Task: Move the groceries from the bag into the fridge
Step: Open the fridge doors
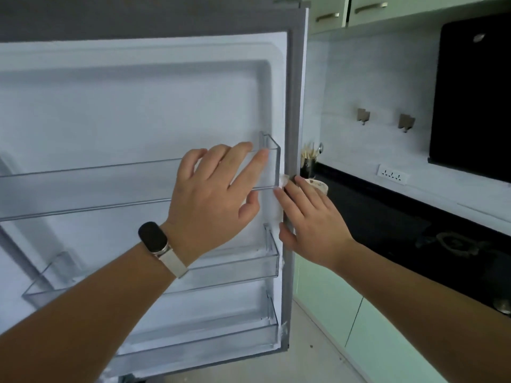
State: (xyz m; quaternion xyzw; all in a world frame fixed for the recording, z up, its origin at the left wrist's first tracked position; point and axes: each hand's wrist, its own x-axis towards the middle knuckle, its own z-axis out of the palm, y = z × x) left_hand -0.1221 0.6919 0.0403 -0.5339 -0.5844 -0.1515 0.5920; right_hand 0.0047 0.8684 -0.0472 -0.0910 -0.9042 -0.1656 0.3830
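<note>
Right now the fridge door stands swung open in front of me, its white inner side facing the camera and filling the left of my feed. Three clear plastic bins hang on it, one above the other: the top bin, the middle bin and the lowest bin. Through their walls I see only the white liner behind.

My left hand, with a dark watch on the wrist, is at the right end of the top bin. Its fingers are spread and straight across the front rail, and the thumb sits just under that rail.

My right hand lies flat along the door's grey gasket, fingers straight and together, with the thumb on the liner side of the edge. A small white scrap sits at its fingertips; I cannot tell what it is.

Beyond the door, a dark cup of sticks stands on the black counter.
</note>
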